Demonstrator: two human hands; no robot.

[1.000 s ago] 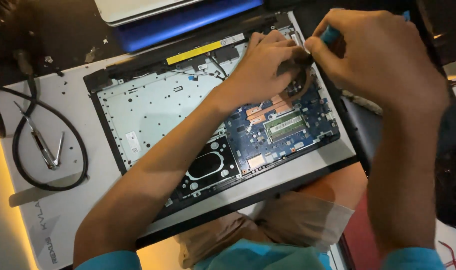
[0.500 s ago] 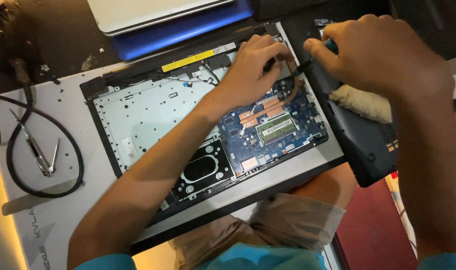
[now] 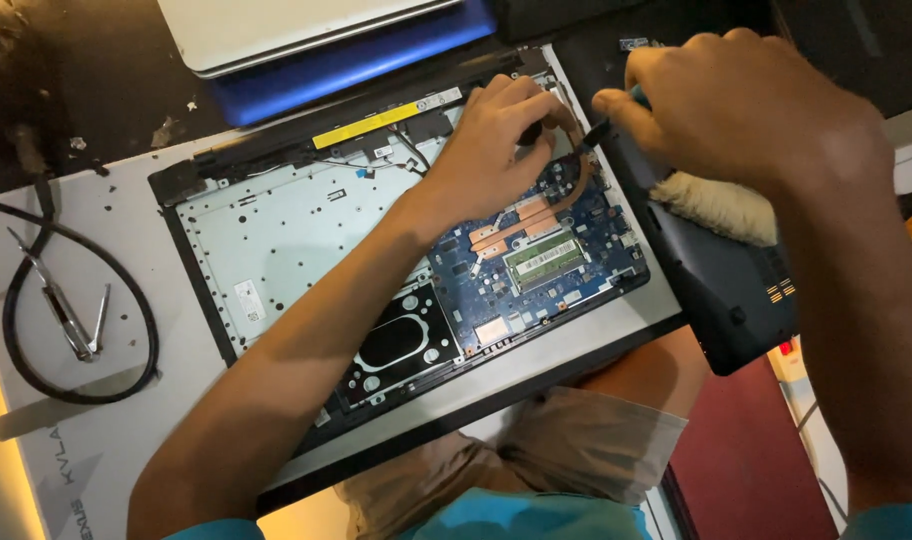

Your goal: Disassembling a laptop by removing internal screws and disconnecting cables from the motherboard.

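An opened laptop (image 3: 296, 230) lies on the mat with its blue motherboard (image 3: 546, 270) and copper heat pipe (image 3: 521, 222) exposed. My left hand (image 3: 491, 140) rests on the upper right of the board, fingers pressing around the cooling area near a small dark part. My right hand (image 3: 746, 100) grips a screwdriver (image 3: 601, 128) with a teal handle, its dark tip pointing down at the spot beside my left fingers.
A dark bottom cover (image 3: 721, 285) with a pale brush (image 3: 716, 205) on it lies to the right. Tweezers (image 3: 71, 320) inside a black cable loop (image 3: 126, 300) sit at left. A white and blue laptop (image 3: 326, 40) lies at the back. My knees are under the table edge.
The view has shifted slightly. My right hand with the screwdriver has stayed at the board's upper right corner, and my left hand has kept its place there.
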